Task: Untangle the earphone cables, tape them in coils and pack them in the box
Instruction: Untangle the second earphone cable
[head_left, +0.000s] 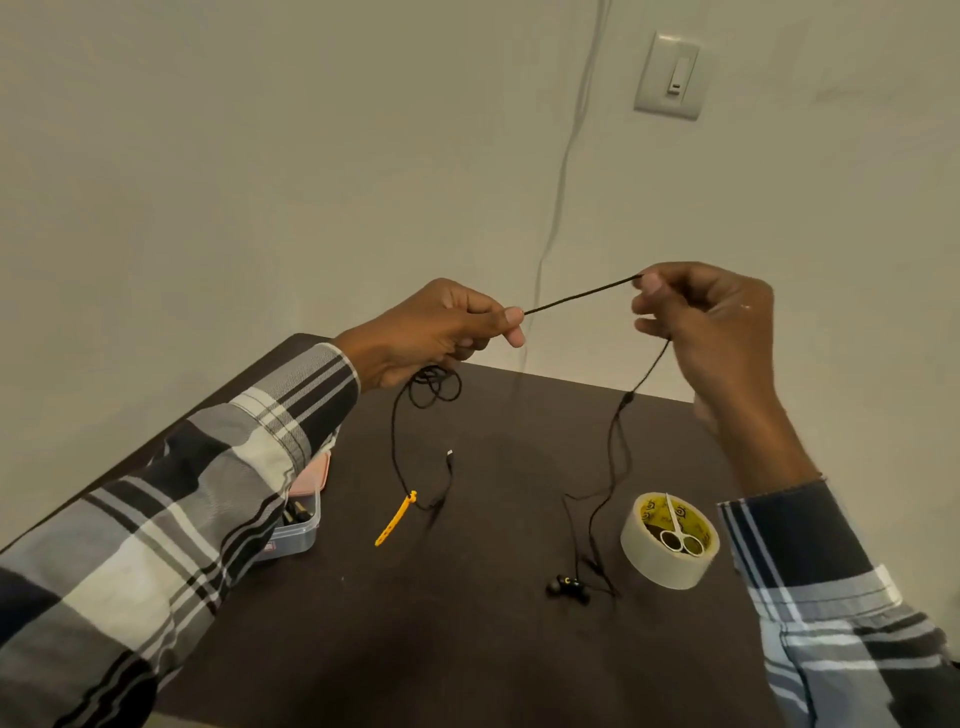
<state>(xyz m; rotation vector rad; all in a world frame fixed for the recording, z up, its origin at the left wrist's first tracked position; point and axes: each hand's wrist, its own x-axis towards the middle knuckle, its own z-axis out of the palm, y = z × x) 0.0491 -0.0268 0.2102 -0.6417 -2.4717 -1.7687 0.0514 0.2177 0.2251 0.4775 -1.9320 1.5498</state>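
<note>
A black earphone cable (582, 296) is stretched taut between my two hands above the dark table (441, 649). My left hand (441, 332) pinches it and also holds small coiled loops (434, 387) that hang beneath the fingers. My right hand (701, 322) pinches the other end of the taut stretch. From there the cable drops to the black earbuds (569, 587) lying on the table. Another strand hangs from the left hand with a yellow cable tie (396, 519) on it. A clear plastic box (298, 525) sits partly hidden behind my left sleeve.
A roll of beige tape (667, 540) stands at the right of the table with small white scissors (678, 530) lying across its hole. A pink lid (314, 475) lies by the box. Behind the table are a pale wall, a hanging white wire (563, 171) and a wall switch (670, 75).
</note>
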